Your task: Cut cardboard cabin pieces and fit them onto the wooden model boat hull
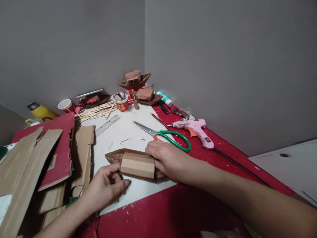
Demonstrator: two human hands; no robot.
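Observation:
A brown cardboard boat (114, 155) lies on the white sheet (123, 135) in front of me, with a pale cardboard cabin piece (137, 165) folded over its middle. My right hand (164, 159) rests on the boat's right end, fingers curled against the cabin piece. My left hand (106, 185) sits at the near left side, its thumb touching the cabin's left edge and its fingers curled under.
Green-handled scissors (165, 135) and a pink glue gun (195, 129) lie behind the boat on the red table (173, 211). Cardboard sheets (37, 165) pile up at left. A steel ruler (107, 125), sticks (96, 112), a red cup (122, 102) and finished boats (138, 84) fill the corner.

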